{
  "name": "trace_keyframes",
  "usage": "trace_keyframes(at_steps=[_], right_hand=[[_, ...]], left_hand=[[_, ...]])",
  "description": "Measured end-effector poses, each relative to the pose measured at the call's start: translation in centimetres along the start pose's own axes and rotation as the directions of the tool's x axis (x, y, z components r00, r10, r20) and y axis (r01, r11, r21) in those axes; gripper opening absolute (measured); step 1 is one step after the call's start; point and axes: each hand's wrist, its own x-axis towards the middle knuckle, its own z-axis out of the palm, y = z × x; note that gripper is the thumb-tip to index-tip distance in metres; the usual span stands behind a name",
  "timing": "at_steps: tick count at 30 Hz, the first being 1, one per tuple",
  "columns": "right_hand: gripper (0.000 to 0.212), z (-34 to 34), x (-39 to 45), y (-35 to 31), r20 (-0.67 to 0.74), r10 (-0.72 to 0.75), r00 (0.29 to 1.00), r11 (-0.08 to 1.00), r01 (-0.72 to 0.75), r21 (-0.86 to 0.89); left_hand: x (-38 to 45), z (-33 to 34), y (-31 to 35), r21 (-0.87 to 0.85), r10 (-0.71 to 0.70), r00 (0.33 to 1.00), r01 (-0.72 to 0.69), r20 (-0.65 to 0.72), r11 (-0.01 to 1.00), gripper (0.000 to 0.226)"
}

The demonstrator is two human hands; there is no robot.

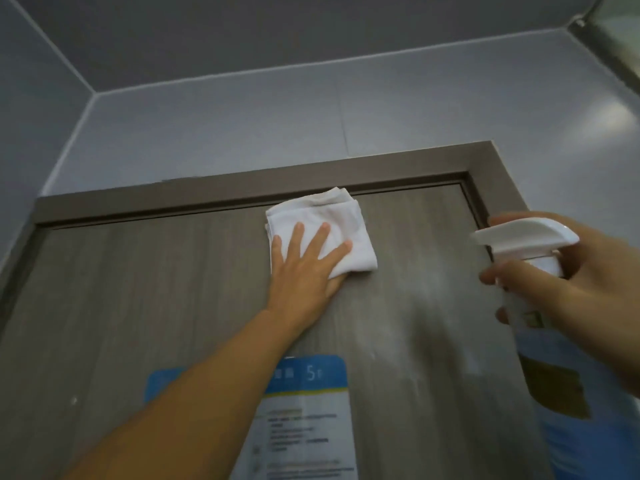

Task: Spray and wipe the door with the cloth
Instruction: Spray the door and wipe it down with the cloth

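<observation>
near the top of the door [173,289], just under the frame [242,188], a folded white cloth [322,223] lies flat against the wood-grain panel. the left hand [304,271] presses it there with fingers straight and spread, palm on the cloth's lower half and partly on the door itself; nothing is curled round it. the cloth looks soft, light and limp, folded into several layers, so it will likely bunch or unfold if pushed from 1 edge. a flat palm over its middle, as now, seems the best hold, since friction against the panel carries it along.

to the right of the cloth the door shows a pale misted patch [426,292] with faint streaks running down, probably wet spray not yet wiped. the damp surface may let the cloth slide more easily.

further right, the right hand [568,299] grips a spray bottle [526,251] by its neck, fingers curled round it, 1 finger across the trigger, white nozzle pointing left toward the door. the bottle looks like light, stiff plastic; how full it is cannot be told.

below the arm a blue and white notice [311,410] is stuck to the door, and paper may suffer from wetting. grey wall [277,126] rises above the frame.
</observation>
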Motion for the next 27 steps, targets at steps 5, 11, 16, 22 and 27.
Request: trace_keyframes(at_steps=[5,11,16,22,27], right_hand=[[0.046,5.7,-0.6,-2.4,0.050,0.019,0.999,0.992,-0.025,0.124],[0.035,14.8,-2.4,-7.8,0.131,-0.045,0.990,0.961,0.007,0.277],[0.035,21.0,-3.9,-10.0,0.150,-0.027,0.988,0.930,-0.030,0.366],[0.035,27.1,-7.7,-10.8,0.321,-0.056,0.946,0.924,-0.073,0.377],[0.035,32.5,-12.5,-11.0,0.377,-0.001,0.926,0.914,-0.152,0.375]], left_hand=[[-4.7,-2.0,-8.2,-0.030,-0.211,0.975,0.213,0.065,0.977,0.066],[-15.9,-5.0,-21.1,0.001,-0.476,0.876,0.477,0.083,0.879,0.069],[-21.3,-7.2,-28.1,-0.062,-0.603,0.789,0.612,0.119,0.789,0.063],[-18.0,-9.3,-33.1,-0.086,-0.597,0.782,0.617,0.177,0.782,0.057],[-17.1,-9.6,-33.6,-0.108,-0.589,0.775,0.621,0.229,0.776,0.061]])
